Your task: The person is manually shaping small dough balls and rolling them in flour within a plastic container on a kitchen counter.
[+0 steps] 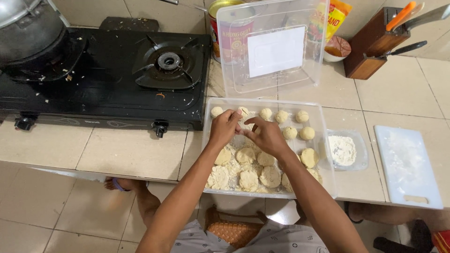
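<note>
Both the left hand (224,127) and the right hand (266,136) pinch one dough ball (243,112) over the clear tub (323,140). Small rolled balls line its far side; rough flat lumps (248,178) fill the near half, seemingly unshaped.

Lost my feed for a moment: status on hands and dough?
Left hand and right hand together, fingers pinching a dough piece. Over clear tub of dough balls. Nothing in the way.

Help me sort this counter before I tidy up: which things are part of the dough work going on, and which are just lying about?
In use:
left hand
right hand
dough ball pinched between both hands
clear tub holding dough pieces
flour dish

Lying about:
gas stove
pot
tub lid
tin can
knife block
white cutting board
</note>
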